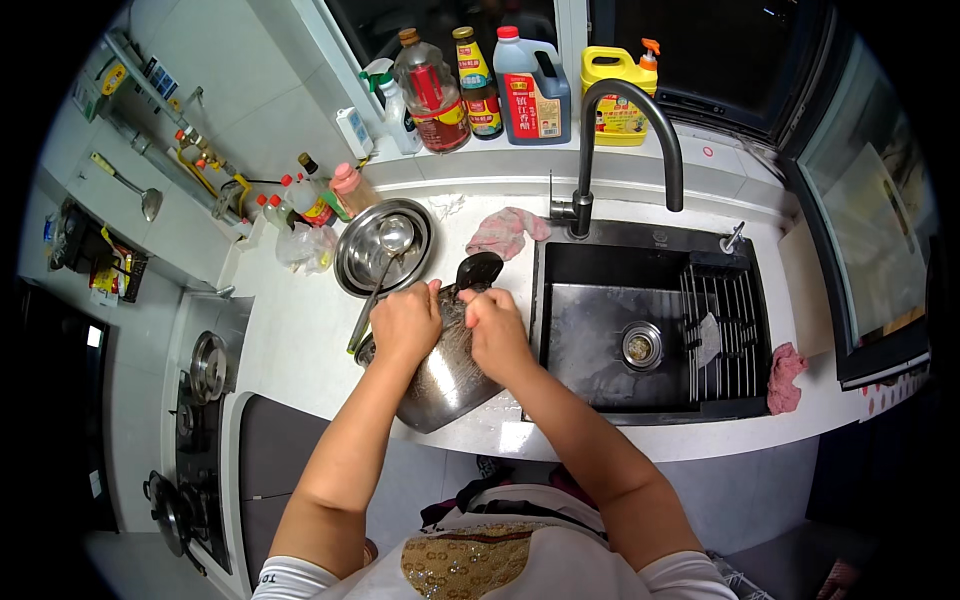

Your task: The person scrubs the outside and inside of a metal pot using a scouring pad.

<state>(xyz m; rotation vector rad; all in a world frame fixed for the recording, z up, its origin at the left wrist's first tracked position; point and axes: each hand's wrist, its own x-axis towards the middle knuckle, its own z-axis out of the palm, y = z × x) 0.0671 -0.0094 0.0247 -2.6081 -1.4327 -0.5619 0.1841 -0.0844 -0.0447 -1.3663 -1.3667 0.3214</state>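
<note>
A shiny stainless steel pot (443, 385) stands tilted near the counter's front edge, left of the sink. A black rounded part (480, 268), which looks like its handle, sticks out at the far end. My left hand (405, 322) is closed at the pot's upper left, fingers curled. My right hand (497, 335) is closed at its upper right, just below the black part. Both hands cover much of the pot's far rim. Beyond my left hand are nested steel bowls (350, 262), with a ladle (396, 236) lying in them.
On the right is a black sink (590, 345) with a tall faucet (672, 150) and a drying rack (712, 340). A pink cloth (507, 232) lies behind the pot, another cloth (786, 378) right of the sink. Bottles (432, 95) line the sill. A stove (205, 480) is at left.
</note>
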